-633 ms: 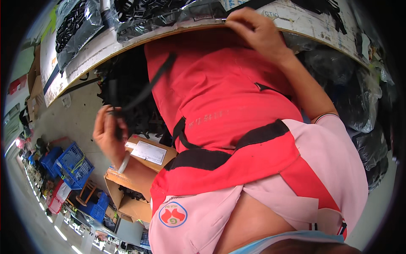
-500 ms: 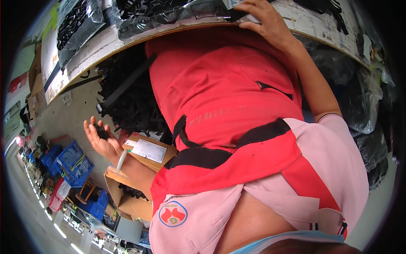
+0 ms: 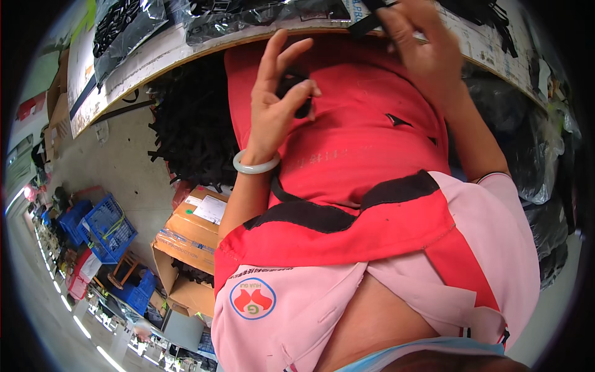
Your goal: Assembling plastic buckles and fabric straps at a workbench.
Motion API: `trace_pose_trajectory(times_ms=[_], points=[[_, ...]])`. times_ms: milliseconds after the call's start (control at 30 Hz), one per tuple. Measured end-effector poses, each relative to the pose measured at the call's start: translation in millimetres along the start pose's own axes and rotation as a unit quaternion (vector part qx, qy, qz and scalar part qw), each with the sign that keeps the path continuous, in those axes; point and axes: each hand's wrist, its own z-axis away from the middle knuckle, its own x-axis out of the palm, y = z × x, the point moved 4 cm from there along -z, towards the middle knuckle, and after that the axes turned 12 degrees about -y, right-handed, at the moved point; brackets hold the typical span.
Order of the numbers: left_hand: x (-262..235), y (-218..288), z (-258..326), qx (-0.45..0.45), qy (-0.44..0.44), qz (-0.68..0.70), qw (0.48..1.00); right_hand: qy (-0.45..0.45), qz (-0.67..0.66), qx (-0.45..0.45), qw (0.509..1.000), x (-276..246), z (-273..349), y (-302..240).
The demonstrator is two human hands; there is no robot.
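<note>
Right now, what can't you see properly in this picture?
- Head view: the small black piece in the left hand; the fingers hide most of it.
- The right hand: blurred, fingertips cut by the top edge, so its hold on the black strap is unclear.
- The workbench top: cut off by the edge.

My bench (image 3: 155, 65) runs across in front of me, its wooden front edge curving from the left end toward the right. Its top is covered with white printed paper (image 3: 483, 37). Clear plastic bags of black parts (image 3: 124, 25) lie at the left end, and more such bags (image 3: 260, 12) sit along the middle, close to the front edge. Black straps (image 3: 192, 130) hang in a thick bunch below the front edge, left of my red apron.
</note>
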Motion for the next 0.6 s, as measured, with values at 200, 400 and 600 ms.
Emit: trace_pose_trajectory(times_ms=[200, 400, 600], points=[[15.2, -8.9, -9.7, 0.052, -0.062, -0.12, 0.989, -0.287, -0.203, 0.328, 0.877, 45.0, 30.0, 21.9], [-0.6, -20.9, 0.5, -0.02, 0.039, 0.072, 0.996, -0.199, -0.156, 0.369, 0.894, 49.4, 39.2, 50.2], [-2.7, -46.4, -3.3, -0.079, 0.138, 0.095, 0.983, -0.129, -0.311, 0.338, 0.879, 70.3, 48.5, 50.4]])
